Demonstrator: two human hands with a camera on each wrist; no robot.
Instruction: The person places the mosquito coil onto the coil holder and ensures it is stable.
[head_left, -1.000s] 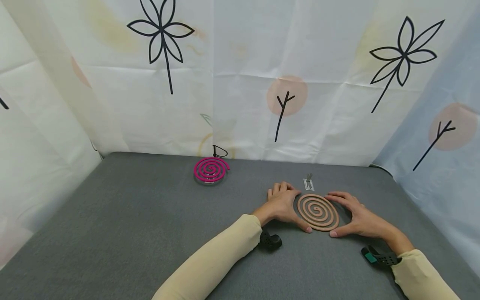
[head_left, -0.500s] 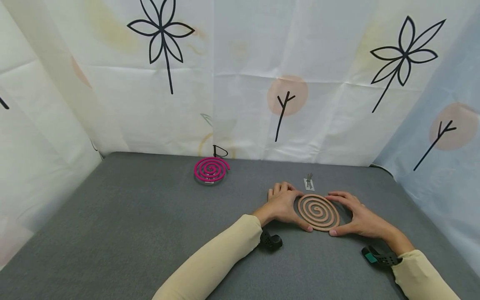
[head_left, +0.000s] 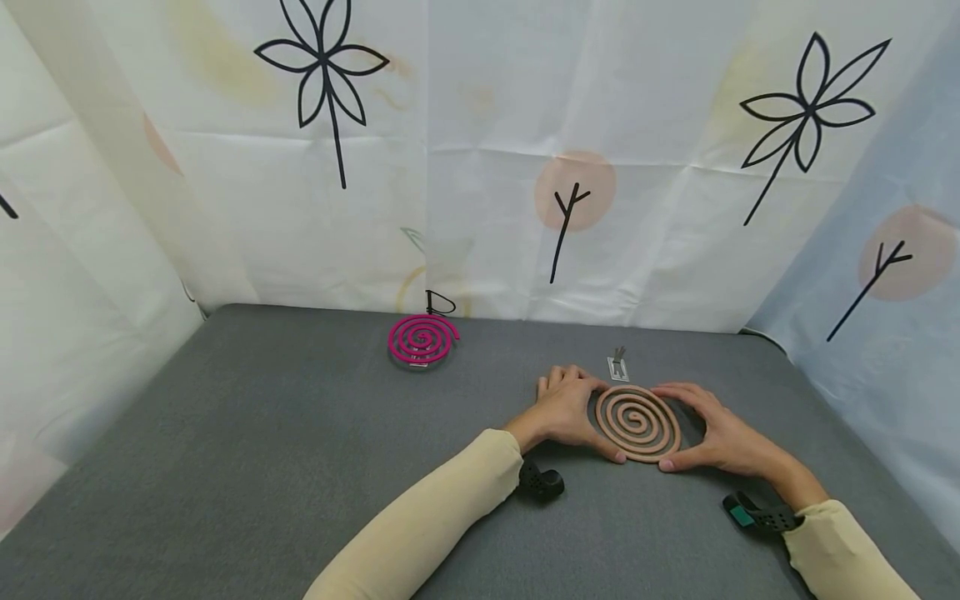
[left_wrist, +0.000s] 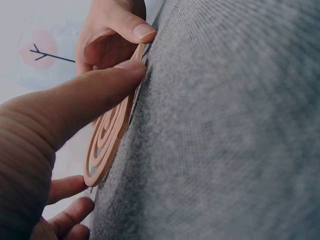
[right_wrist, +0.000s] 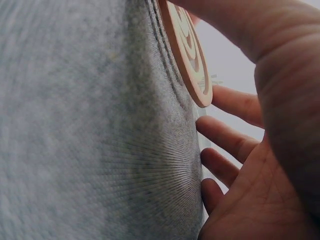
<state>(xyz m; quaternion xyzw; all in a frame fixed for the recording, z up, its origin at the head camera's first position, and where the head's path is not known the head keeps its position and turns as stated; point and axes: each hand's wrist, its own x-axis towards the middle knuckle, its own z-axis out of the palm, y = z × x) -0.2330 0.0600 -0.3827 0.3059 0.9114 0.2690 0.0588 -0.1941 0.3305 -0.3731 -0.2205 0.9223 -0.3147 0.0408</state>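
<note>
A tan mosquito coil [head_left: 636,421] lies between both hands at the right of the head view, close over the grey cloth. My left hand [head_left: 566,412] holds its left side, thumb at the near edge and index finger at the far edge. On the other side my right hand [head_left: 720,429] holds it the same way. In the right wrist view the index fingertip [right_wrist: 222,95] meets the coil's rim, while the other fingers are spread beside it. The left wrist view shows the coil [left_wrist: 107,130] edge-on behind the left thumb [left_wrist: 107,85].
Just behind the coil lies a small metal coil stand [head_left: 618,369]. A pink mosquito coil [head_left: 423,337] sits on a stand at the back, left of the hands. Printed white curtains [head_left: 487,225] border the grey table [head_left: 262,458] at the back and sides.
The tan coil's far edge has risen very slightly, and the right index finger has shifted a little with it. Both hands otherwise keep their places.
</note>
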